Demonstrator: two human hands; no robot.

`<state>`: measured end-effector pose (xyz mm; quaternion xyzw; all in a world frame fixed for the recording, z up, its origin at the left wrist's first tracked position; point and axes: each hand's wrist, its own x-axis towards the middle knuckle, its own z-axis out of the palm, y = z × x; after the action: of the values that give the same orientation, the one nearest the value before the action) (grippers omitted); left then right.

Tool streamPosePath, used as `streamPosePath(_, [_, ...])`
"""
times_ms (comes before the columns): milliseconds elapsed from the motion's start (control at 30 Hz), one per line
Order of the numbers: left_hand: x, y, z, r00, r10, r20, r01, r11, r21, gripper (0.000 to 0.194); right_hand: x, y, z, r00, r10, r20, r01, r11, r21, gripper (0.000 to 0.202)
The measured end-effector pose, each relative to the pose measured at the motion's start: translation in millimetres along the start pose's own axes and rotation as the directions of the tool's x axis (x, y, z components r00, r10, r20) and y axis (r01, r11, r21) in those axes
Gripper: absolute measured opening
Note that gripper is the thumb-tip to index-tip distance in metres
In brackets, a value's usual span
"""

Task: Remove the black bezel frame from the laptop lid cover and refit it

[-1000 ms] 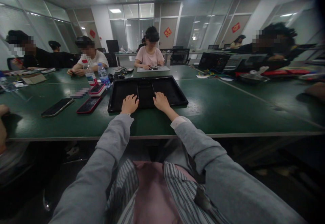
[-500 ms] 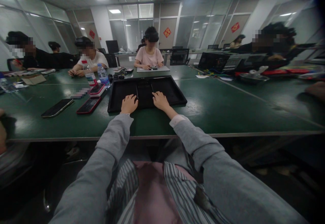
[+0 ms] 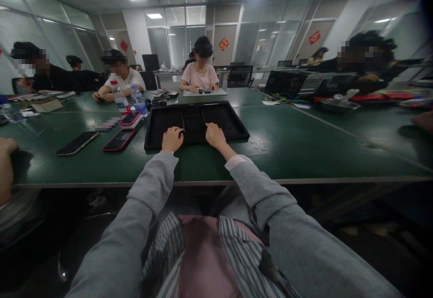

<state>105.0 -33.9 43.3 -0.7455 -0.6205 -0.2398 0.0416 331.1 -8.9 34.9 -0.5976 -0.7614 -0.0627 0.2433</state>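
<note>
A wide black tray (image 3: 233,129) lies flat on the green table in front of me. Two thin dividers run front to back in it and mark off a middle section. My left hand (image 3: 172,139) reaches over the near rim, its fingers curled and closed at the near end of the left divider (image 3: 183,120). Closed in a pinch, my right hand (image 3: 215,135) is at the right divider (image 3: 204,117), knuckles up. My palms hide the undersides of my fingers, so the exact grip is partly covered.
Left of the tray lie a red-edged phone (image 3: 119,140), another phone (image 3: 77,143) and a stacked phone and box (image 3: 131,121). Water bottles (image 3: 138,99) stand behind them. Several people sit around the table (image 3: 304,149). A bowl (image 3: 339,103) stands at the right.
My right hand has shifted slightly right and its fingers are more curled. My left fingers have drawn closer together. At the far left, another person's hand has come further into view.
</note>
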Motion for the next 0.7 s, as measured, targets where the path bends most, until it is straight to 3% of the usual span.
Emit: streamPosePath(700, [-1.7, 0.3, -2.3, 1.000, -0.013, -0.015, 0.013, 1.000, -0.009, 0.036, -0.6, -0.6, -0.2, 0.999, 0.007, 0.037, -0.008, 1.000, 0.010, 0.049])
